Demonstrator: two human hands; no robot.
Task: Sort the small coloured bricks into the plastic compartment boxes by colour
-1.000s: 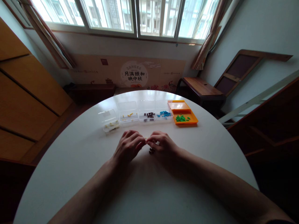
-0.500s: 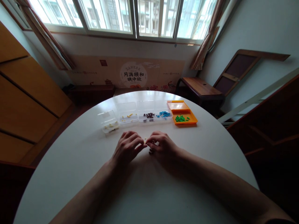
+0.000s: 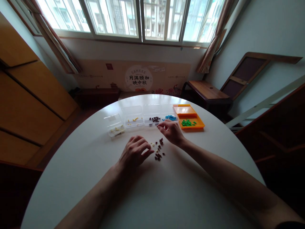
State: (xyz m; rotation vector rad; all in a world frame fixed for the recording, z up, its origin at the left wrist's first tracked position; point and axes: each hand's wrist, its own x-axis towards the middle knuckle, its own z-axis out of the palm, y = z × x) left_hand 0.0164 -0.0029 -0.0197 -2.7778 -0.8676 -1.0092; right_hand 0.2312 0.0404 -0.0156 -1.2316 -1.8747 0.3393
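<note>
Brown pieces, tiny and blocky, lie loose on the table in a scatter with a few pale pieces, to the left of the orange box and nearer the person. The two hands are apart. The left hand lies beside the scatter, on the side farther from the orange box, thumb and forefinger tips close together; whether anything sits between them, I cannot tell. The right hand hovers nearer the orange box, just to its left, fingertips drawn into a pinch; a piece there would be too small to make out.

The pieces look like hard plastic: probably very light, stiff and hard to break, but smooth enough to skid or flick away. A fingertip pinch across two opposite sides should suit each one, with light pressure.

Left of the orange box, just beside it, a clear two-part box holds blue pieces and dark pieces. Farther left come yellow pieces in another clear box, then a small clear box. Green pieces lie inside the orange box, all on the white table.
</note>
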